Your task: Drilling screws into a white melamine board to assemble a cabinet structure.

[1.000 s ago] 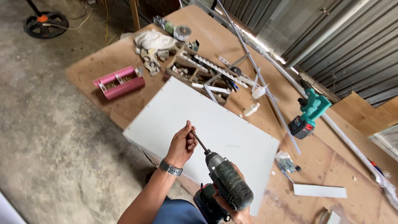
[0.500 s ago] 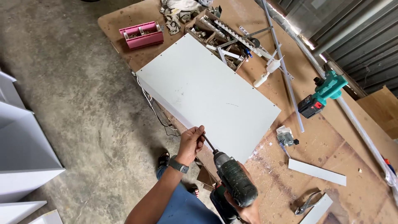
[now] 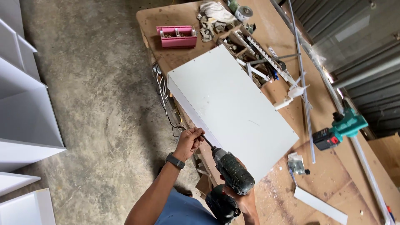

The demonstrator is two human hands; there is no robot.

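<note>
Right hand (image 3: 243, 199) wraps the handle of a dark green cordless drill (image 3: 231, 173), mostly hidden behind the tool body; fingers closed round the grip. Left hand (image 3: 189, 141), with a dark wristwatch (image 3: 175, 161), pinches closed on the drill bit (image 3: 206, 141) near its tip. Bit tip sits at the near edge of the white panel (image 3: 231, 106).

Panel lies flat on the plywood workbench (image 3: 333, 175), its near long edge overhanging towards the concrete floor (image 3: 104, 104). Beyond the panel's far corner: a pink compartmented box (image 3: 176, 36), rectangular, open-topped. Right of the panel: a teal drill (image 3: 339, 129) with black-and-red battery. Just off the panel's near right corner: a small clear packet (image 3: 296, 163), contents too small to tell. Left of the panel, across the floor, white cabinet parts (image 3: 25, 125).
</note>
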